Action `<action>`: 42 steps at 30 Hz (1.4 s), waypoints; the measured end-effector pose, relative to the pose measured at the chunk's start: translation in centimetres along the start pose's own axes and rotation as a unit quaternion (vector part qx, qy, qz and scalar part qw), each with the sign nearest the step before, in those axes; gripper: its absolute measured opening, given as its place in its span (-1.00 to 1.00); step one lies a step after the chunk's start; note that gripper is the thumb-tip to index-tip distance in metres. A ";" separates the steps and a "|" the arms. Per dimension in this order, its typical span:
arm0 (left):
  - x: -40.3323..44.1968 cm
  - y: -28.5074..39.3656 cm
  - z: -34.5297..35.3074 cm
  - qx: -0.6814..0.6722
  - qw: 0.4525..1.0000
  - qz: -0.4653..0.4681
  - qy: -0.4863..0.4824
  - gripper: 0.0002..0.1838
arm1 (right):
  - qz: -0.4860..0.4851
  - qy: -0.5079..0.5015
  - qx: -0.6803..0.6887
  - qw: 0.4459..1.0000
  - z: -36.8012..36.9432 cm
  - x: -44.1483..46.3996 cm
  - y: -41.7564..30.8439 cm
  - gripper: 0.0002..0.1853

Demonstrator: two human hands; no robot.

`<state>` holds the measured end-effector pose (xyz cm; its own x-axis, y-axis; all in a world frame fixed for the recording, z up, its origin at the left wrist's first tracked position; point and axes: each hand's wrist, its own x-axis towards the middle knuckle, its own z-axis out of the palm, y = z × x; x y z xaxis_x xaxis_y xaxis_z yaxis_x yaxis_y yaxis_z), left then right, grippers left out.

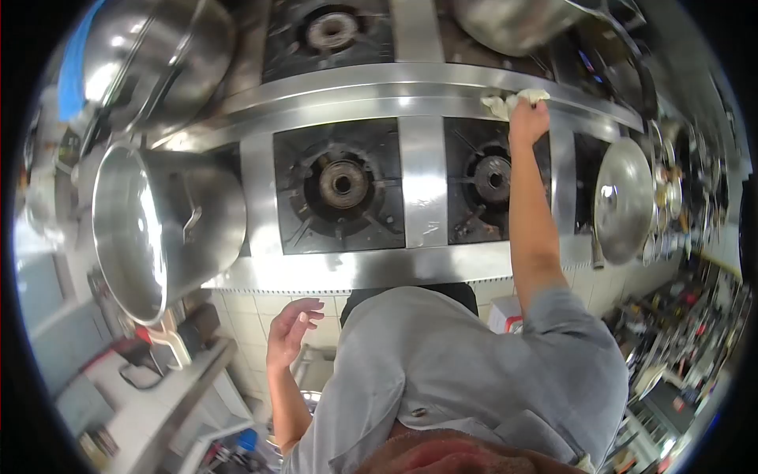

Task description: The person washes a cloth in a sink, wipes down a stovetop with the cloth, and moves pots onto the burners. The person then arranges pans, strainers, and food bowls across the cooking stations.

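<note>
My right hand [527, 125] reaches out over the stove and is closed on a pale, crumpled cloth [496, 107]. The cloth rests against the raised steel ledge [347, 101] between the front and back burners. Below that arm lies the right front burner [493, 180], partly covered by my forearm. My left hand [290, 332] hangs in front of the stove's edge, its fingers loosely bent and apart, with nothing in it. The left front burner [342, 183] shows fully, with its black grate around it.
A large steel pot [201, 221] stands at the left front, a big shiny pot [166, 63] behind it. At right is a round metal pan [624, 201]; another steel vessel [513, 24] sits at the back. A counter [150, 426] runs along the lower left.
</note>
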<state>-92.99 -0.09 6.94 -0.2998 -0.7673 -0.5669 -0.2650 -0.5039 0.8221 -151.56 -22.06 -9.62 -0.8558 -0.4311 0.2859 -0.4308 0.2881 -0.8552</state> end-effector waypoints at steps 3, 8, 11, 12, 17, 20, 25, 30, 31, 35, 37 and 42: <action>-0.9 -0.7 0.4 -0.071 0.997 -0.018 0.013 -0.53 | -0.127 -0.175 -0.267 0.939 3.7 -8.8 -5.7 -0.80; -2.2 -1.9 -0.4 -0.104 0.994 -0.028 0.024 -0.53 | -0.352 -0.361 -0.136 0.853 15.0 -22.2 -14.3 -0.64; -3.5 -2.6 -1.3 -0.109 0.992 -0.024 0.052 -0.53 | -0.390 -0.420 -0.088 0.815 21.7 -29.3 -19.1 -0.73; -3.9 -3.3 -1.6 -0.113 0.991 -0.033 0.059 -0.53 | -0.373 -0.477 -0.134 0.784 22.9 -30.8 -21.7 -0.74; -5.1 -5.3 -2.8 -0.142 0.987 -0.036 0.061 -0.52 | -0.180 -0.709 0.104 0.674 23.7 -35.2 -26.0 -0.85; -5.7 -6.7 -4.2 -0.160 0.984 -0.036 0.065 -0.53 | -0.109 -0.602 0.142 0.778 20.6 -33.6 -25.7 -0.89; -5.4 -7.3 -6.3 -0.171 0.983 -0.033 0.065 -0.54 | -0.276 -0.343 0.127 0.889 19.7 -26.2 -31.1 -0.74; -4.7 -7.3 -7.3 -0.172 0.983 -0.028 0.058 -0.53 | -0.589 -0.305 0.008 0.748 29.3 -28.7 -28.3 -0.56; -4.5 -7.4 -7.3 -0.172 0.983 -0.028 0.058 -0.53 | -0.582 -0.365 -0.015 0.727 29.4 -28.5 -30.3 -0.56; -3.7 -6.6 -7.0 -0.145 0.987 -0.038 0.050 -0.49 | -0.607 -0.447 0.066 0.654 30.2 -29.7 -28.0 -0.54; -3.5 -6.5 -6.8 -0.130 0.989 -0.038 0.054 -0.45 | -0.638 -0.445 0.056 0.626 27.2 -27.2 -26.6 -0.55; -4.5 -6.4 -7.3 -0.146 0.985 -0.033 0.081 -0.51 | -0.666 -0.420 0.027 0.616 19.1 -19.7 -22.7 -0.58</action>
<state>-83.25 3.71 4.63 -0.1338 -0.7704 -0.6234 0.0039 -0.6294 0.7771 -119.42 -36.46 -4.09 0.7070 -0.5498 0.4449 -0.5600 -0.8194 -0.1226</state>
